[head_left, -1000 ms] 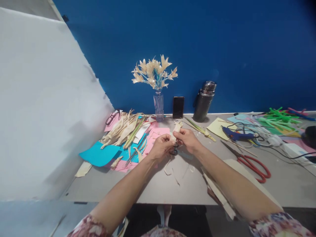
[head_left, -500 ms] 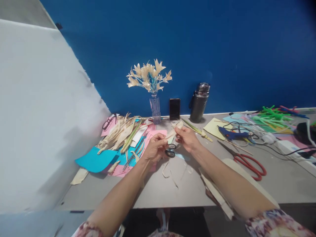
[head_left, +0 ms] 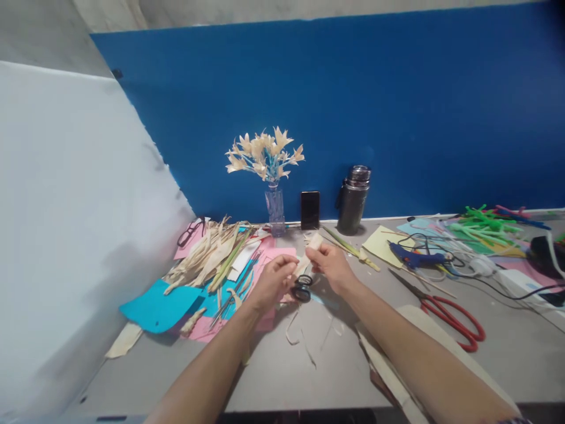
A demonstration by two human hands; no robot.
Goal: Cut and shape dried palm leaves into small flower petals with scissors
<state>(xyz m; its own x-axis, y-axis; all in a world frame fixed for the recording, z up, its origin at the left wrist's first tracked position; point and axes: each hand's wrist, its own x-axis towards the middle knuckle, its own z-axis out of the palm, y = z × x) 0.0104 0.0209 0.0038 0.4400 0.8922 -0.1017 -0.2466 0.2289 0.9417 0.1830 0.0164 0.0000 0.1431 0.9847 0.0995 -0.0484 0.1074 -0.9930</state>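
The grey bench [head_left: 304, 383] is carrying a heap of dry husks [head_left: 205, 256], lying toward its back left corner. Red-handled scissors [head_left: 429, 304] are resting right of the middle. Nearer the back edge than the front, the right hand [head_left: 334, 269] is pinching a pale strip [head_left: 313, 242] — thumb and fingers closed on it. The left hand [head_left: 272, 287] is curling its fingers nearly together beside the strip's lower end — whether they are gripping it, I cannot tell. Small dark scissors [head_left: 302, 293] are showing between the hands.
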